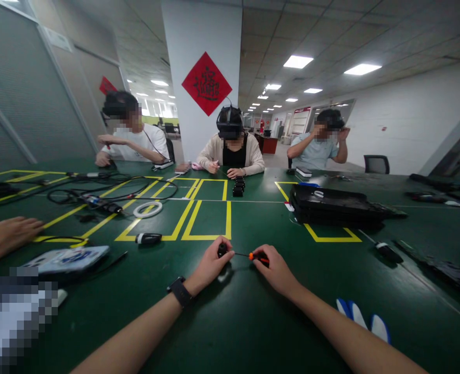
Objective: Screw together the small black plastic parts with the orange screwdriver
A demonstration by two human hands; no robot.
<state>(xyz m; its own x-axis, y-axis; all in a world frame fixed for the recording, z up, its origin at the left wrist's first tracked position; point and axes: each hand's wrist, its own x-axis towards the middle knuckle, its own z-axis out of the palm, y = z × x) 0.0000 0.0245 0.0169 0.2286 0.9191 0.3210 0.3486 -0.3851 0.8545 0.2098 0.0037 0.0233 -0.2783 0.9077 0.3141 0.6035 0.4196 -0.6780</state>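
Note:
My left hand (211,262), with a dark watch on its wrist, is closed around a small black cylindrical part (222,250). In my right hand (276,270) is a screwdriver (252,256) with an orange and black handle, held in closed fingers. Its thin shaft runs leftward to the black part, and the tip is at or touching it; exact contact cannot be made out. Both hands are just above the green table (230,332). A black handle-like piece (148,238) lies on the table to the left of my left hand.
Black trays (331,205) are stacked at right, near a black-handled tool (388,253) and circuit boards (444,267). Blue-and-white gloves (356,314) lie by my right forearm. Cables, a white ring (147,209) and a co-worker's hand (11,236) are at left. Three people sit opposite.

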